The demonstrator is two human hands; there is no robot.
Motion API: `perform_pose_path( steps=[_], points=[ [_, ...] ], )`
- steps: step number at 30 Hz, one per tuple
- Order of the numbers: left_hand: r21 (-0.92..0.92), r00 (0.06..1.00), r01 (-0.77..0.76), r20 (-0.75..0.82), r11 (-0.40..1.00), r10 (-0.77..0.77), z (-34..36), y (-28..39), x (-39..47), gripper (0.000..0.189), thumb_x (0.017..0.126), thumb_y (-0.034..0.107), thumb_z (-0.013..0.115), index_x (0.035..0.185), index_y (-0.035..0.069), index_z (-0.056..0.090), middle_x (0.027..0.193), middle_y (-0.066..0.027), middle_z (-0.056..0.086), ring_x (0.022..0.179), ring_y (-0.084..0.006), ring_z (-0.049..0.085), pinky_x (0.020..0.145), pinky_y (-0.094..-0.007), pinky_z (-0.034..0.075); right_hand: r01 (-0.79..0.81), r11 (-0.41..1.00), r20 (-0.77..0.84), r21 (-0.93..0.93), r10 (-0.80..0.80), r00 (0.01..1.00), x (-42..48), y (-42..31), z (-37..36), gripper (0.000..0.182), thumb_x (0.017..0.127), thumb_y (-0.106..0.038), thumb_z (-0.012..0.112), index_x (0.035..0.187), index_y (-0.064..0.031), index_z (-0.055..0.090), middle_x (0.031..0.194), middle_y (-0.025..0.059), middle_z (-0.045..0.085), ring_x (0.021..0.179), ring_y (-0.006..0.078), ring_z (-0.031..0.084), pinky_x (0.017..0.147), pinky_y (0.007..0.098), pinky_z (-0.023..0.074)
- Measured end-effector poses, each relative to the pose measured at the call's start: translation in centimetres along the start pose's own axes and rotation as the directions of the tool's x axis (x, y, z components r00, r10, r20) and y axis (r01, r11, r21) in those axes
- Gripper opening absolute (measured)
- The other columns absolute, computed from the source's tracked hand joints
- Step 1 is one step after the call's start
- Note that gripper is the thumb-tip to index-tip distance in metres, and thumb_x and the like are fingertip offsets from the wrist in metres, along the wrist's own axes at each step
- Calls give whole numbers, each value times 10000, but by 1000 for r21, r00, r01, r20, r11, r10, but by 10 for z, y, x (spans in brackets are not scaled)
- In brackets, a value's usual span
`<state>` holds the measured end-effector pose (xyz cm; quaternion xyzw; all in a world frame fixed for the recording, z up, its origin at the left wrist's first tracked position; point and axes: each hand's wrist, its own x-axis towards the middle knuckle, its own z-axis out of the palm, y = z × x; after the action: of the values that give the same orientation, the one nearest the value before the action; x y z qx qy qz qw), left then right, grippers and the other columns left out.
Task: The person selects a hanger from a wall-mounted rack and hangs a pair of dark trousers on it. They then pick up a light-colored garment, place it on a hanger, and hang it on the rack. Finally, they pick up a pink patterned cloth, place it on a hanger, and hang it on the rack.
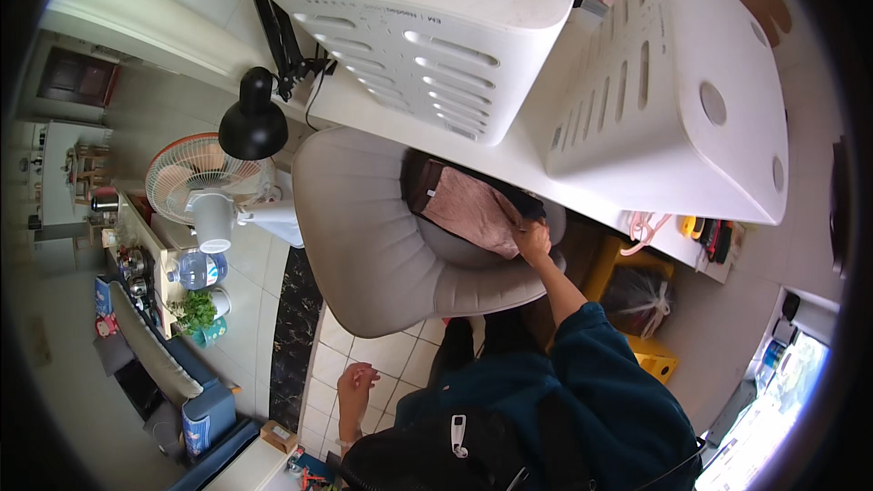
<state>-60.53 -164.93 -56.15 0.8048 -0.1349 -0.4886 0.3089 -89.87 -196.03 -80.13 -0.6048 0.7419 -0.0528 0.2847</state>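
Note:
A brown, folded garment with a darker waistband lies on the seat of a grey padded chair, over other dark cloth. At its lower right end, my right hand grips the cloth with bent fingers. My left hand hangs over the tiled floor, below the chair, with its fingers loosely curled and apart; nothing shows in it. The chair stands against a white desk.
Two white slotted plastic bins stand on the desk. A black desk lamp and a standing fan are left of the chair. Under the desk's right part is a yellow container with a bagged dark bundle.

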Motion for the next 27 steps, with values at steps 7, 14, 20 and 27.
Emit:
perform_pose_path(
  steps=[7,14,20,27],
  points=[
    [-132,979,-92,170,987,114,-7,8,17,193,886,126,542,1014,-19,552,892,-104,635,801,-181,641,682,-257,511,315,865,91,391,-377,922,-81,-74,-56,149,679,-163,592,760,-38,598,897,160,616,808,355,600,661,399,483],
    [-528,817,180,551,830,173,36,63,40,413,933,274,480,1246,10,423,1125,-136,557,1011,-269,574,789,-401,509,695,577,4,428,-771,637,-205,-155,-146,113,639,-85,581,661,-1,509,848,172,593,718,348,593,599,388,486],
    [-462,595,441,792,770,134,94,58,65,340,933,259,477,1169,15,494,1079,-111,591,959,-210,587,807,-349,498,817,406,140,409,-913,383,-294,-149,-166,144,657,-89,590,734,-27,485,724,125,531,685,313,573,597,403,470],
    [-461,727,321,680,827,96,104,58,43,325,812,-5,469,1129,-66,500,1032,-137,609,922,-208,603,834,-320,486,793,346,177,502,-938,298,-317,-129,-170,152,741,-119,602,825,-11,535,834,129,561,864,300,575,739,378,477]
  ],
)
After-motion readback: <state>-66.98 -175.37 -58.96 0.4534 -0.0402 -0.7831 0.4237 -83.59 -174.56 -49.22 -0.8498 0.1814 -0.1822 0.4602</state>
